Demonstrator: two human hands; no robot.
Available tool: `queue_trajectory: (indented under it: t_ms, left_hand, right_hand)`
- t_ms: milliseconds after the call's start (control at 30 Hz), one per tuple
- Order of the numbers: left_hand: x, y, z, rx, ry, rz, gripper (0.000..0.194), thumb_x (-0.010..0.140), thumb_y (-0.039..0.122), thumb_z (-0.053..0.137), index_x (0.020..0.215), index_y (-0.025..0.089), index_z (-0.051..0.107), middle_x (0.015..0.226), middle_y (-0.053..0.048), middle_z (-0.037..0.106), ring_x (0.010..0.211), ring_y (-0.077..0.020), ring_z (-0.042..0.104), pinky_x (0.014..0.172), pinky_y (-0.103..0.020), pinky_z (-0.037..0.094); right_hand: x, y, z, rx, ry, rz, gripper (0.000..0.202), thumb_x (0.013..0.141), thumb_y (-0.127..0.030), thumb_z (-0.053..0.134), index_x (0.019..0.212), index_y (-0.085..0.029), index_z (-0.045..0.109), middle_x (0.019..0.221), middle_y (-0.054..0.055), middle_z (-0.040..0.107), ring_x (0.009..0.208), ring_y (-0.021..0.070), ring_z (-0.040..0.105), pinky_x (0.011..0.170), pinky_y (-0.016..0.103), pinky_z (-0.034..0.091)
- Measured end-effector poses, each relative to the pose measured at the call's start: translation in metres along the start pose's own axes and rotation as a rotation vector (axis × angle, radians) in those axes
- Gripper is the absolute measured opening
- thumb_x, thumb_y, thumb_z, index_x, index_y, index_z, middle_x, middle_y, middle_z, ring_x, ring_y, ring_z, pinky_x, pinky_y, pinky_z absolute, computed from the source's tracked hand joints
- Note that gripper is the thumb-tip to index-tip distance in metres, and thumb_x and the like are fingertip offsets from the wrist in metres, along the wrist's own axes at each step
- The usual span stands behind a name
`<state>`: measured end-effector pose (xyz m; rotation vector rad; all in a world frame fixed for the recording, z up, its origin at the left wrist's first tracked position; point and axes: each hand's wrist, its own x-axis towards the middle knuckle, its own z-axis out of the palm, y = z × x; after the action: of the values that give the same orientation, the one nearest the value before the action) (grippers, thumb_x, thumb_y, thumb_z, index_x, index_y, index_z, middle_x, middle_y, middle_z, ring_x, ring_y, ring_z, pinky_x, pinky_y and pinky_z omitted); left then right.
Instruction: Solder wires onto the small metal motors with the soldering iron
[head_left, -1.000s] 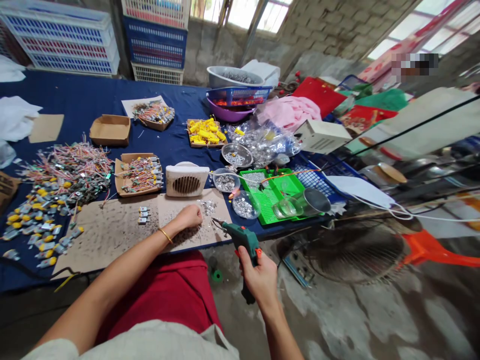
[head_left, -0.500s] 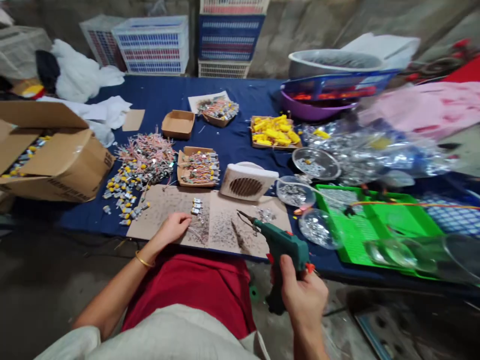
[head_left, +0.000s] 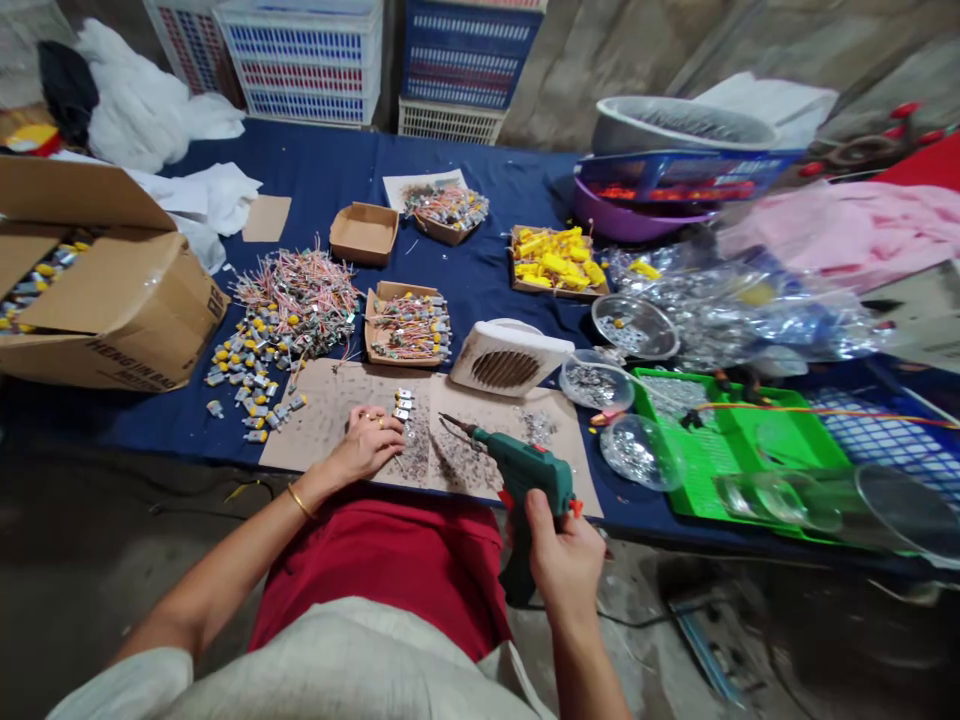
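My right hand (head_left: 566,550) is wrapped round the grip of a green soldering gun (head_left: 525,462). The gun's dark tip points left, over the stained cardboard sheet (head_left: 307,440). On that sheet rests my left hand (head_left: 369,442), fingers bent together beside a short row of small motors (head_left: 403,404). Its fingertips are partly hidden, so whatever they pinch cannot be made out. A white fan-like box with a dark round grille (head_left: 510,360) stands tilted at the back of the cardboard.
To the left lie a heap of wired motors (head_left: 300,295) and an open carton (head_left: 142,320). Behind are a tray of wired motors (head_left: 409,325) and yellow parts (head_left: 559,260). At right stand bowls of metal bits (head_left: 641,452) and a green tray (head_left: 795,430).
The soldering gun has moved left, its tip closer to the row of motors. My left hand has shifted right and up, next to the motors. The camera view has tilted slightly.
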<state>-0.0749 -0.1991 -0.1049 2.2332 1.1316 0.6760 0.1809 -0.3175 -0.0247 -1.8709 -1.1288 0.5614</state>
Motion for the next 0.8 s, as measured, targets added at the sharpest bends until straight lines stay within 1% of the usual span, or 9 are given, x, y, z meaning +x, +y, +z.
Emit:
queue_trajectory:
  t_ms: [67,133,200,267,300,367,433,533,800]
  left_hand:
    - [-0.001,-0.001,0.001,-0.121,0.027,-0.044,0.016,0.086,0.030,0.061,0.084,0.021,0.074,0.103,-0.006,0.072,0.108,-0.0222,0.055,0.103,-0.044,0.029]
    - [0.000,-0.001,0.000,-0.301,0.085,-0.182,0.018,0.085,0.031,0.060,0.086,0.019,0.073,0.099,-0.007,0.073,0.097,-0.0201,0.061,0.096,-0.038,0.040]
    - [0.004,-0.001,-0.003,-0.491,0.112,-0.370,0.021,0.083,0.031,0.060,0.092,0.016,0.071,0.089,-0.007,0.073,0.080,-0.0170,0.064,0.079,-0.032,0.049]
    - [0.013,-0.004,-0.007,-0.636,0.070,-0.522,0.025,0.079,0.030,0.061,0.097,0.014,0.068,0.077,-0.004,0.070,0.063,-0.0135,0.062,0.062,-0.026,0.049]
    - [0.018,-0.007,-0.009,-0.675,0.027,-0.561,0.025,0.077,0.029,0.060,0.095,0.013,0.067,0.072,-0.003,0.067,0.056,-0.0117,0.059,0.056,-0.024,0.047]
    - [0.027,-0.013,-0.015,-0.671,-0.059,-0.576,0.022,0.073,0.028,0.059,0.086,0.012,0.065,0.065,-0.001,0.063,0.049,-0.0091,0.053,0.049,-0.020,0.042]
    - [0.035,-0.020,-0.022,-0.592,-0.136,-0.552,0.020,0.070,0.029,0.059,0.076,0.011,0.064,0.058,0.001,0.059,0.047,-0.0082,0.049,0.046,-0.019,0.037]
    - [0.043,-0.027,-0.030,-0.483,-0.222,-0.520,0.022,0.069,0.032,0.058,0.071,0.011,0.065,0.052,0.001,0.054,0.046,-0.0085,0.045,0.044,-0.019,0.032]
    - [0.058,-0.034,-0.031,-0.356,-0.287,-0.403,0.021,0.068,0.027,0.051,0.067,0.011,0.065,0.054,0.000,0.057,0.049,-0.0103,0.049,0.048,-0.020,0.034]
  right_hand:
    - [-0.002,-0.002,-0.001,-0.009,-0.012,-0.026,0.049,0.082,-0.058,0.055,0.057,-0.016,0.061,0.051,0.004,0.059,0.049,0.0157,0.053,0.046,0.025,0.042]
    - [-0.001,-0.006,0.000,-0.037,-0.014,-0.078,0.052,0.082,-0.059,0.055,0.052,-0.017,0.057,0.047,0.002,0.055,0.046,0.0144,0.050,0.045,0.025,0.040]
    - [0.001,-0.010,0.004,-0.067,-0.021,-0.130,0.054,0.082,-0.059,0.054,0.048,-0.018,0.053,0.044,0.001,0.050,0.043,0.0130,0.046,0.044,0.025,0.037]
    - [0.004,-0.014,0.011,-0.080,-0.042,-0.168,0.055,0.083,-0.059,0.052,0.046,-0.019,0.050,0.042,0.000,0.048,0.043,0.0125,0.045,0.043,0.025,0.036]
    - [0.007,-0.016,0.014,-0.081,-0.061,-0.183,0.055,0.084,-0.059,0.051,0.046,-0.019,0.050,0.042,0.000,0.048,0.043,0.0126,0.046,0.044,0.025,0.036]
    - [0.012,-0.020,0.020,-0.072,-0.121,-0.206,0.055,0.085,-0.058,0.051,0.046,-0.019,0.050,0.041,0.000,0.050,0.042,0.0127,0.047,0.044,0.025,0.037]
    - [0.018,-0.022,0.023,-0.057,-0.187,-0.221,0.054,0.086,-0.056,0.050,0.047,-0.019,0.053,0.041,0.001,0.053,0.040,0.0127,0.048,0.044,0.025,0.037]
    - [0.026,-0.024,0.025,-0.052,-0.234,-0.252,0.053,0.087,-0.055,0.051,0.048,-0.019,0.054,0.040,0.001,0.054,0.038,0.0126,0.049,0.045,0.025,0.038]
    - [0.041,-0.026,0.031,-0.101,-0.289,-0.314,0.053,0.088,-0.053,0.049,0.046,-0.021,0.049,0.039,0.000,0.052,0.038,0.0129,0.049,0.043,0.025,0.036]
